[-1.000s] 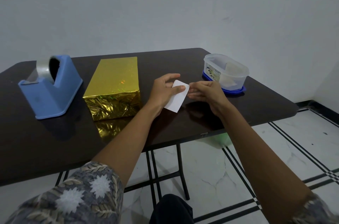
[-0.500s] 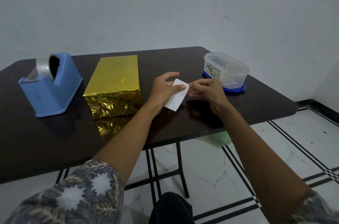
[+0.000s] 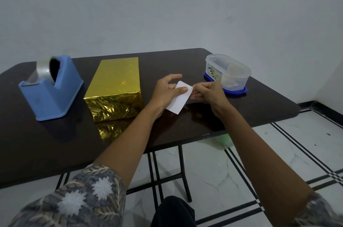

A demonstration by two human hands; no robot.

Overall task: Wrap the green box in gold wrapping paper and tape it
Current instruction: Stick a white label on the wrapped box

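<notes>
A box fully covered in shiny gold wrapping paper (image 3: 115, 87) lies on the dark table (image 3: 46, 143), left of centre. Just right of it my left hand (image 3: 165, 93) holds a small white card (image 3: 179, 100) between thumb and fingers above the table. My right hand (image 3: 209, 93) pinches the card's upper right corner with curled fingertips. A blue tape dispenser (image 3: 50, 87) with a roll of clear tape stands at the far left.
A clear plastic container (image 3: 228, 72) on a blue lid sits at the table's back right, close behind my right hand. The table's right edge drops to a white tiled floor (image 3: 278, 152). A white wall stands behind the table.
Both hands and the white card have stayed nearly in place; my right fingertips have shifted slightly at the card's corner. The gold box and dispenser have not moved.
</notes>
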